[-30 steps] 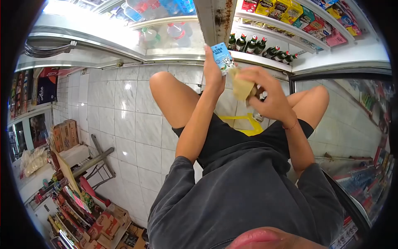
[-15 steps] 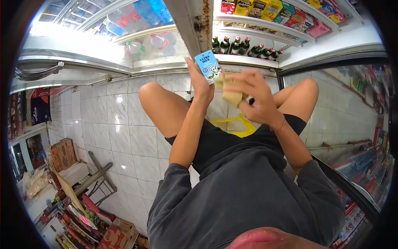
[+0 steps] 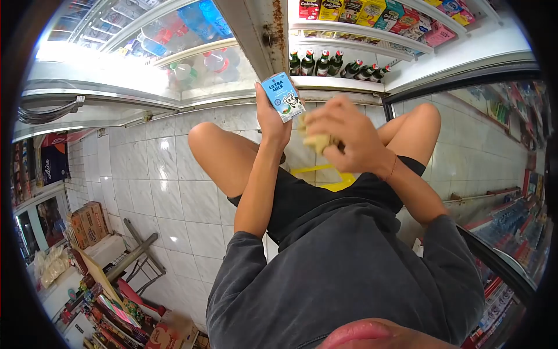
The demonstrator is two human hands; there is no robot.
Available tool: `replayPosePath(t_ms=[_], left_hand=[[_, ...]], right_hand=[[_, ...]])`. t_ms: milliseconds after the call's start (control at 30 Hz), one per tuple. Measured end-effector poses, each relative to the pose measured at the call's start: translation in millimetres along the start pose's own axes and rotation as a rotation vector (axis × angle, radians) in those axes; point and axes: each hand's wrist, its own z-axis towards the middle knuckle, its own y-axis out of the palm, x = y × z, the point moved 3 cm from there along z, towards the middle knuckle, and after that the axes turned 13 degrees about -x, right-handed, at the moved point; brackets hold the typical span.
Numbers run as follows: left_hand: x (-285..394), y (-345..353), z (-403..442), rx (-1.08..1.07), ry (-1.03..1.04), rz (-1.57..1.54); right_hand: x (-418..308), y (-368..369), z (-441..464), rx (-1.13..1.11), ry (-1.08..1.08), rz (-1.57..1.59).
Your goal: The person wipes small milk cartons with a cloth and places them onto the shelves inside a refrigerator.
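A blue and white Ultra Milk carton [image 3: 282, 96] is held upright and slightly tilted in my left hand [image 3: 271, 120], its printed front facing up to the camera. Just right of the carton, my right hand [image 3: 352, 135] is closed on a crumpled yellowish cloth [image 3: 319, 140]. Motion blurs the fingers and the cloth, and whether the cloth touches the carton's lower corner cannot be made out.
Green bottles [image 3: 322, 63] stand in the open cooler ahead, under shelves of colourful boxes [image 3: 372, 14]. A rusty door post [image 3: 264, 36] rises behind the carton. A yellow stool [image 3: 338, 181] shows between my knees. Cardboard boxes [image 3: 89, 224] sit at left.
The carton and both hands have shifted left in view, along with the cooler and shelves. The cloth looks more bunched up inside my right hand, which stays beside the carton.
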Motion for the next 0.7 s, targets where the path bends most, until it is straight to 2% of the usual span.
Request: replayPosePath(t_ms=[67, 100, 133, 200, 233, 267, 333, 400, 433, 500, 600, 700], left_hand=[[-5, 7, -5, 0.031, 0.005, 0.001], [-4, 21, -8, 0.103, -0.011, -0.006], [-2, 31, -9, 0.168, -0.024, -0.012], [-2, 28, -12, 0.16, -0.05, -0.033], [-3, 16, -10, 0.064, -0.057, -0.001], [-5, 5, -7, -0.031, -0.059, 0.028], [-2, 7, -7, -0.023, -0.015, 0.064], [3, 13, -9, 0.178, -0.067, 0.16], [2, 3, -7, 0.053, -0.109, 0.089], [-5, 7, -8, 0.059, -0.123, 0.022], [-7, 30, -9, 0.03, -0.143, -0.03], [-14, 26, -10, -0.041, -0.147, 0.043]], right_hand=[[-3, -19, 14, 0.287, -0.002, -0.136], [-2, -20, 22, 0.344, 0.032, -0.129], [2, -17, 28, 0.355, 0.032, -0.134], [11, 3, 33, 0.235, -0.01, -0.241], [9, 11, 29, 0.123, -0.097, -0.324], [6, 16, 21, 0.125, -0.099, -0.331], [-3, 30, -1, 0.037, -0.013, 0.041], [-2, 25, -10, 0.034, 0.018, 0.095], [2, 17, -12, 0.142, 0.008, 0.101], [7, -1, -13, 0.319, 0.041, 0.121], [23, -21, 9, 0.434, 0.008, 0.019], [25, -12, 14, 0.354, 0.016, 0.049]])
